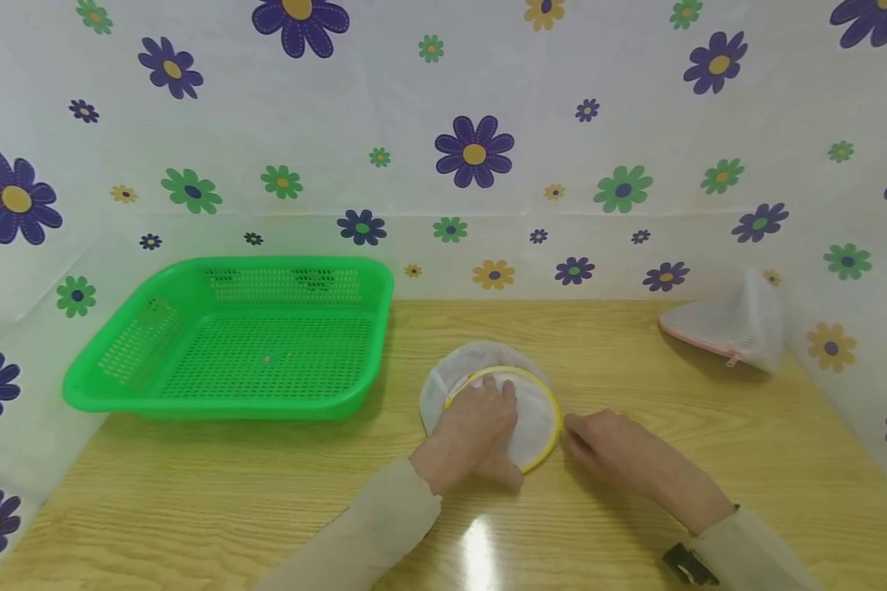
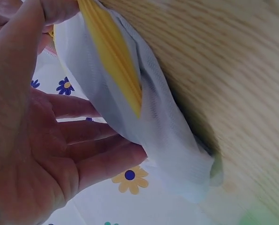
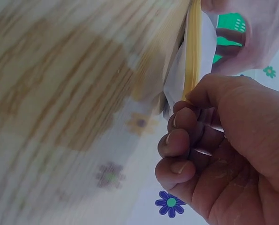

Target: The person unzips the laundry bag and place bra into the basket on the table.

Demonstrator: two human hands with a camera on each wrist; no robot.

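A round white mesh laundry bag (image 1: 534, 414) stands low on the table, its yellow zipper (image 1: 559, 423) curving round the top edge. My left hand (image 1: 473, 431) lies over the bag with fingers spread and fairly straight; in the left wrist view the fingertips touch the white mesh and the thumb is by the zipper. At the bag's right edge, my right hand (image 1: 621, 451) pinches the yellow zipper between thumb and forefinger, the other fingers curled, as the right wrist view shows. Whatever pull tab is there is hidden by the fingertips.
A green plastic basket (image 1: 222, 405) with perforated sides sits at the left. Toward the back right lies another white mesh bag (image 1: 757, 320) with a pink zipper (image 1: 698, 338). A flowered sheet (image 1: 384, 98) hangs behind the wooden table (image 1: 214, 509) and along its sides.
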